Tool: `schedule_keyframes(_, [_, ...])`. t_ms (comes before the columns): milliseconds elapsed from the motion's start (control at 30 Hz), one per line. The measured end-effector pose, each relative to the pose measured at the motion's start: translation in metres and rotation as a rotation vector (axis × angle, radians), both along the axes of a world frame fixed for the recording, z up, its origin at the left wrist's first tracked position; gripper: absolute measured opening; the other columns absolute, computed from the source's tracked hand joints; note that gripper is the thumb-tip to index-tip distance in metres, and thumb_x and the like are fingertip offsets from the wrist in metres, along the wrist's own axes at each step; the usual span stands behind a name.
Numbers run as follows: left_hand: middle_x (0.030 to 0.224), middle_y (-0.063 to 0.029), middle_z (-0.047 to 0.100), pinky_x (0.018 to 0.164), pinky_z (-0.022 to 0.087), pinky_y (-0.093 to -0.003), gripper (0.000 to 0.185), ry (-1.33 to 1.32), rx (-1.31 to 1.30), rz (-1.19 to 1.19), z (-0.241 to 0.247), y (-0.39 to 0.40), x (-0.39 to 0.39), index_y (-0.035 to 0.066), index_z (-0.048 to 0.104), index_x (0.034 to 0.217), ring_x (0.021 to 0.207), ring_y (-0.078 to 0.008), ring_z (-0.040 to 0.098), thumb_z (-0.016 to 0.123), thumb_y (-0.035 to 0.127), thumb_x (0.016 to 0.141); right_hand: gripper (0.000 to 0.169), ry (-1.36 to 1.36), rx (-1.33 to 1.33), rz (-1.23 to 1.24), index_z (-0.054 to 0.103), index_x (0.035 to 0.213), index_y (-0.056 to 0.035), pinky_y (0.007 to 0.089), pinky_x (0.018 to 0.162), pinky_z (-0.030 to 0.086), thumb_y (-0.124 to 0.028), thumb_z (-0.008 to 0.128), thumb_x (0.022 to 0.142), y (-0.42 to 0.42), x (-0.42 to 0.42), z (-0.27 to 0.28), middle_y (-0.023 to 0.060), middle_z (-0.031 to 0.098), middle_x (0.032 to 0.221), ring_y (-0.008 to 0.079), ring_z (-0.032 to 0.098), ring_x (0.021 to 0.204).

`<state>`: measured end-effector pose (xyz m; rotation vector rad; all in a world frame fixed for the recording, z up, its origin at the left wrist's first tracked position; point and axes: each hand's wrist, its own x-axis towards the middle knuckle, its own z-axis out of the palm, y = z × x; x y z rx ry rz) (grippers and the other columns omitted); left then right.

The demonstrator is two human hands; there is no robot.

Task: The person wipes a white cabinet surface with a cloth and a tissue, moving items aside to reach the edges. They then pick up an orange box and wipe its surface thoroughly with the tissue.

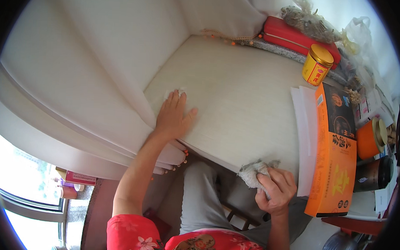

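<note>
My right hand [277,192] grips a crumpled greyish-white cloth [256,174] at the near edge of a pale tabletop [235,93]. My left hand [174,115] lies palm down on the left part of that surface, close to the white curtain. Something small and white, perhaps a tissue, shows at its fingertips; whether the hand holds it cannot be told. To the right of my right hand, white sheets [305,129] lie partly beneath a long orange and black box [332,157].
A yellow tin with a gold lid [318,64] stands at the far right, beside a red case [287,35] topped with plastic bags [308,24]. An orange canister [370,137] and a dark tumbler [373,174] are beyond the box. White curtains [88,70] hang at left.
</note>
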<state>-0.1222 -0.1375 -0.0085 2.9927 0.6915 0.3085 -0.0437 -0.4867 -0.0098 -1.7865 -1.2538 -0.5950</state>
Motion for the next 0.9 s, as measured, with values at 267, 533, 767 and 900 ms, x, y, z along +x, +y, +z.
schedule_keyframes(267, [0.153, -0.0201, 0.023, 0.114, 0.020, -0.0448, 0.063, 0.113, -0.137, 0.312, 0.009, 0.105, 0.092, 0.006, 0.034, 0.142, 0.141, -0.0378, 0.021, 0.028, 0.050, 0.098, 0.031, 0.026, 0.016, 0.009, 0.068, 0.092, -0.0123, 0.0352, 0.065, 0.047, -0.012, 0.064, 0.061, -0.001, -0.002, 0.002, 0.0071, 0.066, 0.090, 0.0249, 0.063, 0.077])
schedule_keyframes(533, [0.151, -0.0203, 0.027, 0.114, 0.018, -0.0480, 0.066, 0.028, -0.131, -0.068, 0.007, 0.004, 0.065, 0.005, 0.033, 0.144, 0.141, -0.0395, 0.021, 0.032, 0.050, 0.097, 0.030, -0.004, 0.035, 0.041, 0.067, 0.092, -0.0066, 0.0392, 0.066, 0.050, -0.012, 0.062, 0.063, 0.002, 0.000, -0.001, 0.0128, 0.065, 0.088, 0.0313, 0.061, 0.076])
schedule_keyframes(767, [0.147, -0.0233, 0.033, 0.111, 0.025, -0.0504, 0.063, -0.079, -0.038, -0.344, 0.020, -0.097, -0.033, 0.003, 0.038, 0.141, 0.138, -0.0401, 0.028, 0.042, 0.048, 0.096, 0.028, 0.022, 0.061, 0.058, 0.067, 0.093, -0.0059, 0.0393, 0.067, 0.050, -0.010, 0.061, 0.066, -0.004, 0.001, 0.000, 0.0123, 0.065, 0.088, 0.0322, 0.062, 0.074])
schedule_keyframes(900, [0.145, -0.0235, 0.035, 0.110, 0.026, -0.0500, 0.063, -0.083, -0.049, -0.303, 0.016, -0.103, -0.051, 0.005, 0.039, 0.141, 0.138, -0.0371, 0.029, 0.041, 0.048, 0.097, 0.029, 0.031, 0.059, 0.080, 0.067, 0.094, -0.0066, 0.0392, 0.068, 0.050, -0.009, 0.062, 0.065, -0.006, 0.002, -0.001, 0.0110, 0.066, 0.089, 0.0312, 0.062, 0.075])
